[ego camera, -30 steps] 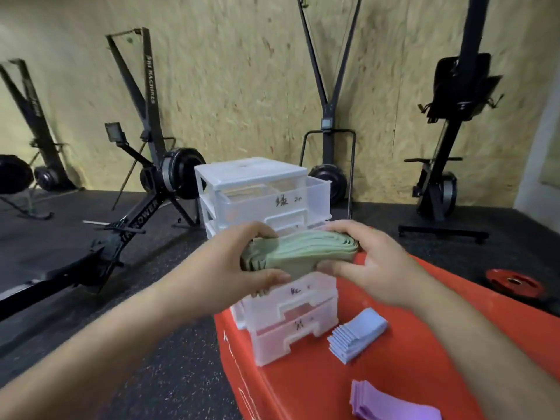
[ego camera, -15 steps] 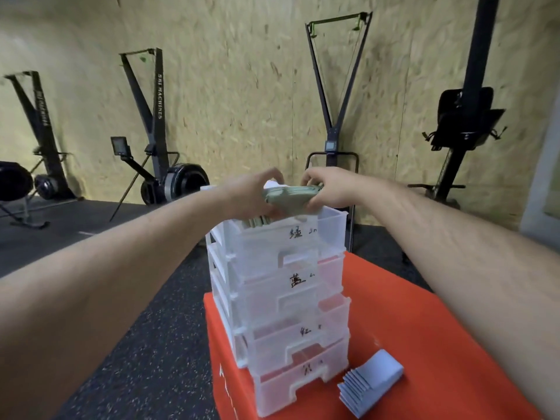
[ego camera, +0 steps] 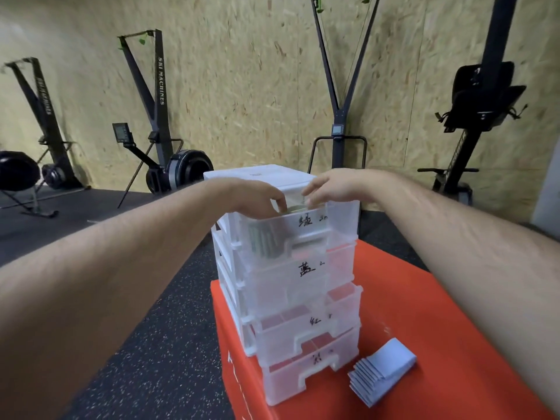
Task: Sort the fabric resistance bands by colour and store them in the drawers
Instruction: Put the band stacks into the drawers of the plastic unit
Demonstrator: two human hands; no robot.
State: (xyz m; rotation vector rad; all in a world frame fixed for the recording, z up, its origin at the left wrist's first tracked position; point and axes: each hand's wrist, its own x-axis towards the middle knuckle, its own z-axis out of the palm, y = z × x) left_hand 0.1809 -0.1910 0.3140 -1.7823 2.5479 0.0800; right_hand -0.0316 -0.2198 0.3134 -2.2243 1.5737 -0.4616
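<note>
Hands of the person now reach over the open top drawer (ego camera: pixel 298 225) of the white translucent plastic drawer tower (ego camera: pixel 285 268), which stands on the red padded box (ego camera: pixel 424 313). One second ago both hands held the folded stack of pale green fabric resistance bands (ego camera: pixel 265 244) in front of the tower, and half a second ago they carried it just over the drawer rim. Now the green bands lie inside the top drawer, seen through its clear front wall at the left part, with a small green edge also visible at the rim between the hands.

The left hand (ego camera: pixel 257 198) and the right hand (ego camera: pixel 328 189) are near each other but apart, fingers bent down into the drawer. It cannot be told if the fingertips touch the bands or are already free of them, because the drawer wall and the fingers hide the contact.

This change means the green group is probably stored, in the drawer which has a handwritten label. The top drawer is not yet pushed closed. The stack of pale blue folded fabric bands (ego camera: pixel 383 369) lies on the red box just beside the lowest drawer, so it seems the next group to sort.
</note>
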